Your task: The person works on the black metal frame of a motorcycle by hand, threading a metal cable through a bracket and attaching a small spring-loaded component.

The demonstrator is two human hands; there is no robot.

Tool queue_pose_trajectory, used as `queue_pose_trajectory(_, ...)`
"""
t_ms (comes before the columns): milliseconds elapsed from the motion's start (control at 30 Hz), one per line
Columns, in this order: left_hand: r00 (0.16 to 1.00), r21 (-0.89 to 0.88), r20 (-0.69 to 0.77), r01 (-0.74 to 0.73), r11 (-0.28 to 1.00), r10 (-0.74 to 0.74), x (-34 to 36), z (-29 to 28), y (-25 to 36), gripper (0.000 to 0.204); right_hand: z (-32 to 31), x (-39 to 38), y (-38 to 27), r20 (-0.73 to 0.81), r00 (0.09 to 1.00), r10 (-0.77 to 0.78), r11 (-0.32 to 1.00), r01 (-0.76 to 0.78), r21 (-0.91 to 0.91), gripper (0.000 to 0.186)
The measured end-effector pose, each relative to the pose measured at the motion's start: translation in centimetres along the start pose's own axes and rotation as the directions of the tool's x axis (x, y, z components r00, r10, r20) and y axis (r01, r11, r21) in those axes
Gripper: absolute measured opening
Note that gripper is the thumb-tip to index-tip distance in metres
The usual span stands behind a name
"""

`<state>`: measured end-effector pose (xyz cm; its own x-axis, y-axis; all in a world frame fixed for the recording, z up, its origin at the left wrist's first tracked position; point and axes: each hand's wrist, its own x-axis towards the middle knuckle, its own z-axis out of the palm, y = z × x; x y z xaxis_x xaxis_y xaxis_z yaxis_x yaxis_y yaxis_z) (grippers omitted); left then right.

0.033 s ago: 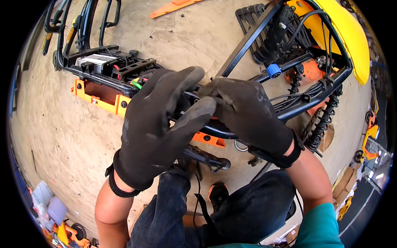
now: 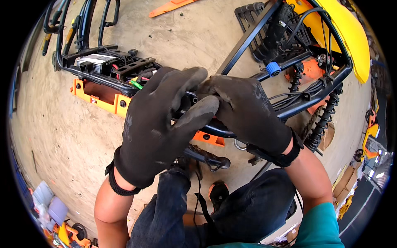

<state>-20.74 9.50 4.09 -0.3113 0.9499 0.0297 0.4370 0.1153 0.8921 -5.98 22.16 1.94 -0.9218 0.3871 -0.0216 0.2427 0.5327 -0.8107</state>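
As two gloved hands meet over the middle of a black tubular frame (image 2: 225, 131) on a concrete floor (image 2: 62, 140), the left grip (image 2: 155, 128) arches with thumb and forefinger spread apart, a small dark fitting (image 2: 191, 100) showing in the gap between them; whether its hidden fingers hold the tube, one cannot tell. The right grip (image 2: 250, 109) has its fingers curled and bunched beside the left thumb, their tips out of sight, so it is impossible to tell what, if anything, they pinch. Fine work at such close quarters would likely go best with the left hand as a steady brace, the right making small turns from the wrist and the fitting kept in view. Toward the floor's left edge, a silver ribbed box (image 2: 95, 61) and a green connector (image 2: 135, 84) sit on the frame above an orange side plate (image 2: 120, 109), so leftward sweeps look risky. Toward the right edge, black cables (image 2: 285, 99) and a coil spring (image 2: 320, 128) crowd the right wrist. Pale concrete stretches beyond the fingertips toward the far edge, where an orange strip (image 2: 169, 8) lies, seemingly the easiest way out for both hands.
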Motion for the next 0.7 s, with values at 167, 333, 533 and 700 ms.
queue_pose_trajectory(167,0.982,0.131,-0.077,-0.16,0.978,0.171,1.4,1.5,-1.7,0.018,1.2,0.1,0.6,-0.087,0.996,-0.015,1.0,0.013,-0.025,0.02)
queue_pose_trajectory(333,0.998,-0.03,-0.06,-0.017,0.999,0.015,1.1,2.1,-1.9,0.008,-0.7,-0.7,0.4,-0.077,0.997,0.025,0.996,-0.031,-0.079,0.022)
queue_pose_trajectory(533,0.991,-0.093,-0.007,0.129,0.987,-0.131,-0.8,3.0,-3.0,0.006,-3.8,-9.2,-3.5,0.011,0.999,0.031,0.991,-0.03,-0.13,0.018)
queue_pose_trajectory(700,0.992,-0.05,-0.017,0.122,0.991,-0.123,-0.4,4.0,-2.3,0.007,3.3,-18.2,-2.6,0.252,0.95,0.185,0.983,-0.174,-0.062,0.018)
